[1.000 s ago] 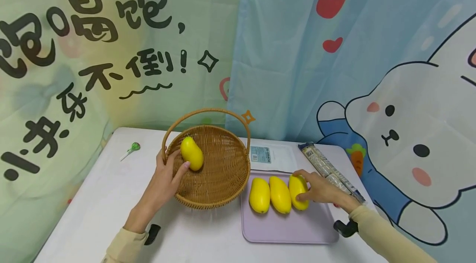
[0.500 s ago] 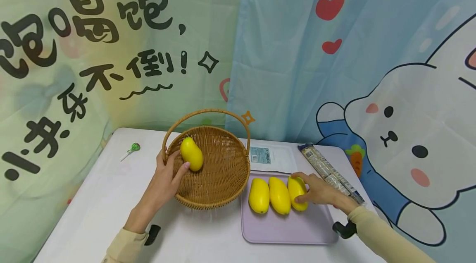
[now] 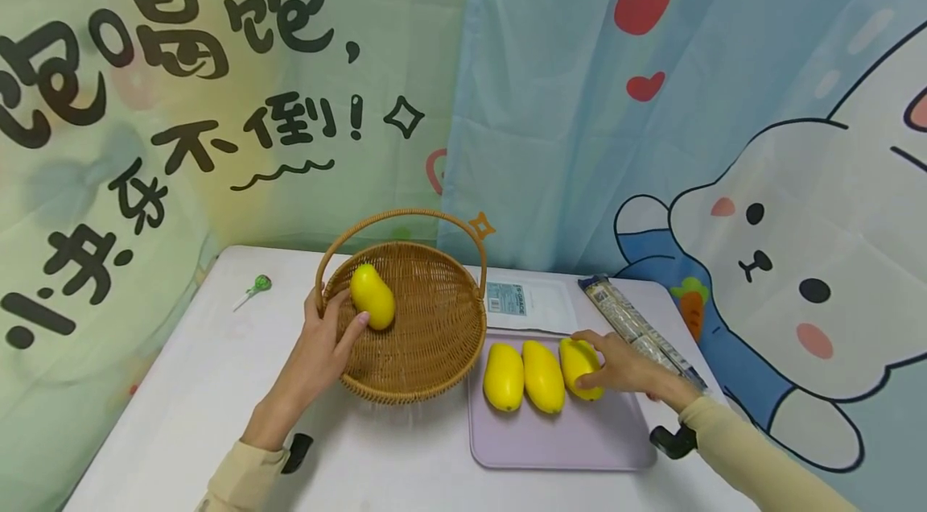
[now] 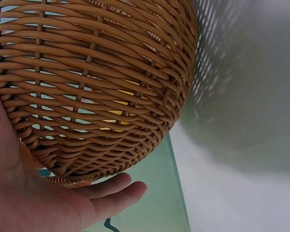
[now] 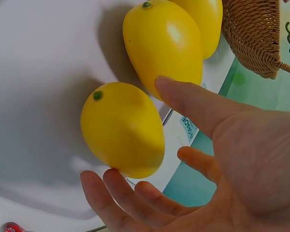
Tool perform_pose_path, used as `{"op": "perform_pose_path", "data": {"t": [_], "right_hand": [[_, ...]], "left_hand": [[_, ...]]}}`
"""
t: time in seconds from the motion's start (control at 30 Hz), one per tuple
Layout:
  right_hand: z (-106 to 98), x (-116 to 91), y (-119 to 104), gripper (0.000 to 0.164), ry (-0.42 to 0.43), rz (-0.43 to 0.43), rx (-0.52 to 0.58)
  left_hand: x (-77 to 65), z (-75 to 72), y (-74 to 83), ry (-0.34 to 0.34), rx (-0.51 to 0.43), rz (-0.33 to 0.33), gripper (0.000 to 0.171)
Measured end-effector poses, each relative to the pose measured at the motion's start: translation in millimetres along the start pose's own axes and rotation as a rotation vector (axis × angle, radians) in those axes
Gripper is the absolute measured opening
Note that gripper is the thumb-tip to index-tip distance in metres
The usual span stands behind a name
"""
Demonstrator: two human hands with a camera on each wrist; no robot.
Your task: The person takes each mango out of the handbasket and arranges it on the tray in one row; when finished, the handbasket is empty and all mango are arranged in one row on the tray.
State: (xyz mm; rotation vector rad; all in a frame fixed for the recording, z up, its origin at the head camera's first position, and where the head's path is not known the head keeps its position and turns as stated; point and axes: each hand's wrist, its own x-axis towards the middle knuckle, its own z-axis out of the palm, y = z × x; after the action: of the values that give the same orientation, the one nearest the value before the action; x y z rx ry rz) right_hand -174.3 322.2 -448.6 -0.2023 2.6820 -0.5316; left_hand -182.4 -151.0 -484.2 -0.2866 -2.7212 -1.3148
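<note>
My left hand (image 3: 322, 351) grips the left rim of a wicker basket (image 3: 434, 319), thumb inside and other fingers outside. The basket tilts toward me. One yellow mango (image 3: 372, 297) lies inside it, close to my left thumb; through the weave (image 4: 96, 72) a little yellow shows in the left wrist view. On a lilac tray (image 3: 558, 448) three more mangoes lie side by side. Around the rightmost mango (image 5: 121, 130) is my right hand (image 3: 623, 367), thumb and fingers spread, with a gap at the thumb. Its fingertips (image 5: 113, 176) reach the mango's lower edge; whether they touch is unclear.
Behind the tray lie a white packet with a blue label (image 3: 507, 299) and a long wrapped pack (image 3: 637, 327). A green lollipop (image 3: 262, 283) is at the table's back left. Near the tray, a small red thing (image 5: 12, 227) shows. Printed curtains (image 3: 536, 93) hang behind.
The rightmost mango has turned slightly on the tray, its near end shifting right and away from me. The left hand and basket stay put.
</note>
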Motion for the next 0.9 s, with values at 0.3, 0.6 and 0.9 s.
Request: {"op": "perform_pose_path", "data": {"t": [0.3,0.6,0.9], "right_hand": [[-7.6,0.9,-0.9,0.073,0.008,-0.01,-0.026],[-12.5,0.2,-2.6,0.073,0.018,-0.032,-0.013],[-21.9,-1.6,-9.9,0.074,0.028,-0.034,-0.048]], "left_hand": [[0.1,-2.3,2.9,0.0,0.004,0.003,0.071],[2.3,-2.3,1.7,0.0,0.001,0.005,0.072],[0.3,-0.3,0.0,-0.002,-0.006,-0.005,0.073]]}}
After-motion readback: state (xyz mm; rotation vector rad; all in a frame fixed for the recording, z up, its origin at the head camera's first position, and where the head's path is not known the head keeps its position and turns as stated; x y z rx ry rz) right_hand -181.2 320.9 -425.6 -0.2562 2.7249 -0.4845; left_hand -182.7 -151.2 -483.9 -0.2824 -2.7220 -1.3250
